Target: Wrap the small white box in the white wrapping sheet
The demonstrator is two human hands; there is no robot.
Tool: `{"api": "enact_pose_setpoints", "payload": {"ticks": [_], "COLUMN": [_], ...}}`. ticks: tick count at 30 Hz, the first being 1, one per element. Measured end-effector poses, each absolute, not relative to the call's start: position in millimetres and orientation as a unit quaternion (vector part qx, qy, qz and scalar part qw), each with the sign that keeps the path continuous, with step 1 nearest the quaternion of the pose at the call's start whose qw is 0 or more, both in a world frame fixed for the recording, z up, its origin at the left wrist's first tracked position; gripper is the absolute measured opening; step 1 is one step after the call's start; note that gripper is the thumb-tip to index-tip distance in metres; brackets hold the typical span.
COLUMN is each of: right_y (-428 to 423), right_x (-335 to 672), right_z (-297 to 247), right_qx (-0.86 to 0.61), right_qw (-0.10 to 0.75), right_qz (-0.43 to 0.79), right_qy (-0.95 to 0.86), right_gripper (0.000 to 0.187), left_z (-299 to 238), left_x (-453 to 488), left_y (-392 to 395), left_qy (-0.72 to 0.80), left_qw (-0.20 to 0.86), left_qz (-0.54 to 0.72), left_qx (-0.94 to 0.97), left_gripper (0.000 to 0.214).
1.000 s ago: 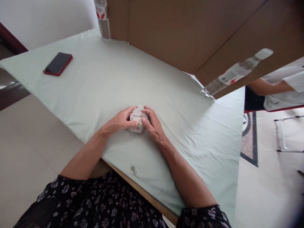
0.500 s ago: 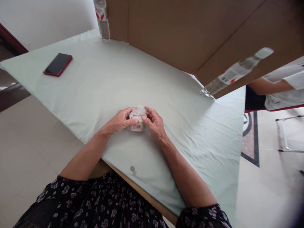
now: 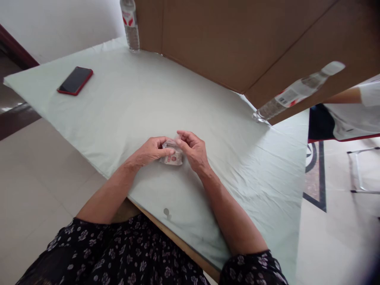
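Note:
A small pale box with red print (image 3: pixel 172 159) lies on the cloth, inside a clear plastic bag (image 3: pixel 170 143). My left hand (image 3: pixel 152 151) is closed on the box's left side, the thumb across its front face. At the bag's upper right edge, my right hand (image 3: pixel 192 149) is pinched on the thin plastic with thumb and index finger, the other fingers curved above. Its fingertips partly hide the bag's top.
A pale green cloth (image 3: pixel 133 103) covers the table. A red-edged phone (image 3: pixel 75 80) lies far left. Two water bottles, one upright (image 3: pixel 130 27) and one slanting in view (image 3: pixel 297 93), stand by a cardboard panel (image 3: pixel 208 43). A person in a white shirt (image 3: pixel 353 116) sits at right.
My right hand has moved up and slightly left over the bag, its thumb lifting from the box's front to the plastic at the top. My left hand stays on the box.

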State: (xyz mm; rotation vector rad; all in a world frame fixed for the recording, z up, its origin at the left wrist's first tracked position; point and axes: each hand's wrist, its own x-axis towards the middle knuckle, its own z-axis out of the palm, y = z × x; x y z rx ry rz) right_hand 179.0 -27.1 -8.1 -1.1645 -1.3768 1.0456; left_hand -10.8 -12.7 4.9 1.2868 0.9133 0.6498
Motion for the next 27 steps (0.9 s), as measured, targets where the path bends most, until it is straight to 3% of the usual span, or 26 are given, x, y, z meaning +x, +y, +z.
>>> {"api": "enact_pose_setpoints", "payload": {"ticks": [8,17,24,27], "right_y": [-36,-36,-48,-53], "right_x": [172,171,183,193], "right_z": [2,-7,-8,-7], "right_qx": [-0.509,-0.494,-0.439,-0.431], "right_qw": [0.502,0.493,0.416,0.417], "right_qz": [0.385,0.265,0.074,0.059], "right_qy": [-0.584,-0.665,-0.792,-0.798], "right_gripper": [0.011,0.014,0.017,0.016], "left_z": [11,-5,-9,-10], "left_x": [-6,4,13,13], "left_y": [-16,-13,-18,-17], "left_qy": [0.42,0.463,0.48,0.499], "left_qw": [0.598,0.437,0.35,0.315], "left_qz": [0.318,0.366,0.392,0.377], "left_qx": [0.604,0.678,0.703,0.714], "left_gripper": [0.04,0.046,0.045,0.042]}}
